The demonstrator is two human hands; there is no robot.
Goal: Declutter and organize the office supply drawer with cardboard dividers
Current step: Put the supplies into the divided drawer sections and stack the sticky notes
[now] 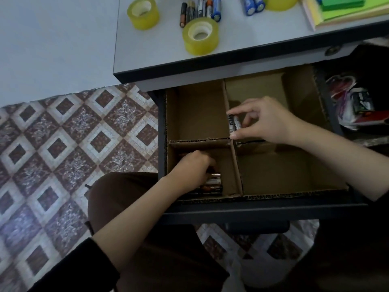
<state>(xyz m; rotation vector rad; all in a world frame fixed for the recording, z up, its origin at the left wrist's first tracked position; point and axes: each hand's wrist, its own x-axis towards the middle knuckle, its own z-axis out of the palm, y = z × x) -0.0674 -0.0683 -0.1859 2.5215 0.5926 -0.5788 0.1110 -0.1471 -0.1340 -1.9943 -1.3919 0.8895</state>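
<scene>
cardboard dividers cut the drawer into 4. right hand pinches a battery end to end above the cross: likely light, hard, slick. left hand sits among front-left batteries, grasp unclear.

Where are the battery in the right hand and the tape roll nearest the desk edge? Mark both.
battery (233,123): head view, middle of its printed label.
tape roll (195,47): head view, its yellow outer wall.
</scene>
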